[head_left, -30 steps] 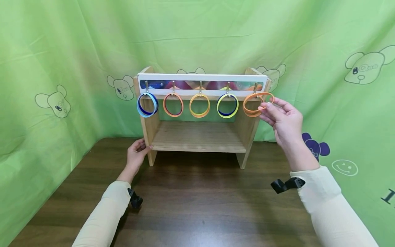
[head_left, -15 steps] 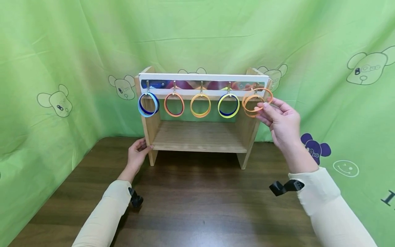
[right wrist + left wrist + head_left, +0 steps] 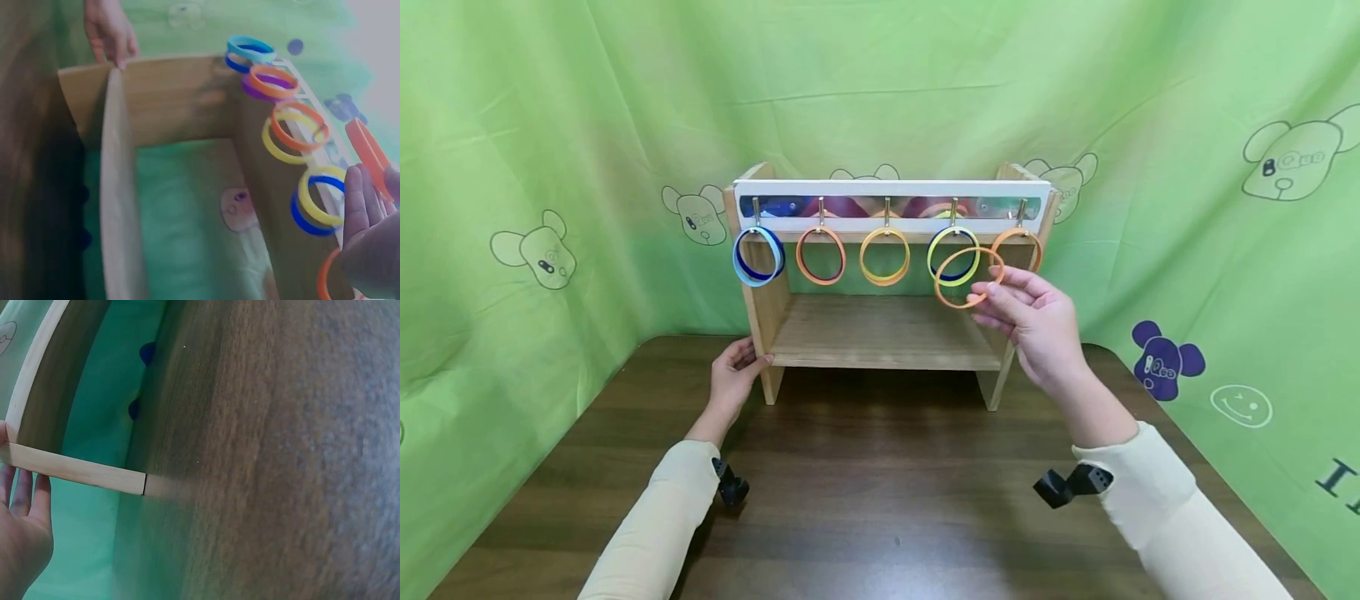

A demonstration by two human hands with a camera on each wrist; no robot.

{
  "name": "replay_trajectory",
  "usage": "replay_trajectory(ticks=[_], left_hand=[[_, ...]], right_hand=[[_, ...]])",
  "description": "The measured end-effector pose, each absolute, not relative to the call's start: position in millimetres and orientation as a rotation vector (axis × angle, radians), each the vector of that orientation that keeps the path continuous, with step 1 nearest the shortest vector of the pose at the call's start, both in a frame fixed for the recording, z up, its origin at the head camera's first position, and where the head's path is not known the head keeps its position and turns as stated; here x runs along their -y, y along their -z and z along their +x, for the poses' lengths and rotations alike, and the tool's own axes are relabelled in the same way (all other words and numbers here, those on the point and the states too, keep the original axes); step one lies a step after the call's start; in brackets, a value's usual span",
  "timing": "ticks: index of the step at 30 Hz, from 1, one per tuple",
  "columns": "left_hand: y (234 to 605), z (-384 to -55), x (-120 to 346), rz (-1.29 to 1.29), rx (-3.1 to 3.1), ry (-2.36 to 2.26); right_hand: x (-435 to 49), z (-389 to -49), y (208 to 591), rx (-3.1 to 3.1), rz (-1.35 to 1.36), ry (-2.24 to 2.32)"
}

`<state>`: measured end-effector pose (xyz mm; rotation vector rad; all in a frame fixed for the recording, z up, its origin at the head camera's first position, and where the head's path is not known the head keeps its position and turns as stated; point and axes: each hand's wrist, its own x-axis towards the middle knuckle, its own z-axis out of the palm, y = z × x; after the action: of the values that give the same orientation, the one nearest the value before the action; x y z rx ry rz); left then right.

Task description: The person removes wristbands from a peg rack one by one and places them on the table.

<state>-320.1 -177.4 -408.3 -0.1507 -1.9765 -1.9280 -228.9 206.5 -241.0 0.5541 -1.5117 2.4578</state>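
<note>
Head view: on the tabletop (image 3: 880,500) stands a wooden hook rack (image 3: 883,329), its side panel (image 3: 767,308) gripped by the left hand (image 3: 732,382); the right hand (image 3: 1037,321) pinches an orange wristband (image 3: 369,150), likely light and flexible, best held by its rim, in front of the hooks (image 3: 954,212).

The held thin round ring (image 3: 951,305) is plain orange. From left to right hang a light blue ring (image 3: 780,250) with a dark blue ring (image 3: 235,64), a coral ring (image 3: 822,282) with a purple ring (image 3: 250,89), an amber ring (image 3: 883,282) with a yellow ring (image 3: 267,140), a lemon ring (image 3: 952,283) with a navy ring (image 3: 312,229), then an orange end ring (image 3: 1038,252). The grained wooden rack (image 3: 887,333) is pale tan, its long strip (image 3: 887,187) white around a mirror-silver metal band (image 3: 853,206), its hooks (image 3: 887,210) brassy. Dark brown grain streaks the wooden worktop (image 3: 880,500). The green cloth curtain (image 3: 880,83) is printed with grey-outlined animal heads (image 3: 1291,167), a purple animal (image 3: 1160,367) and a white-outlined smiley (image 3: 1240,407).
</note>
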Motion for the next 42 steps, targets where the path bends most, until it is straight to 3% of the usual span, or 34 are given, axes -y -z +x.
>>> replay_trajectory(ticks=[42], left_hand=[[409, -323, 178, -0.137, 1.945, 1.979]], right_hand=[[-85, -240, 397, 2.365, 0.371, -2.466]])
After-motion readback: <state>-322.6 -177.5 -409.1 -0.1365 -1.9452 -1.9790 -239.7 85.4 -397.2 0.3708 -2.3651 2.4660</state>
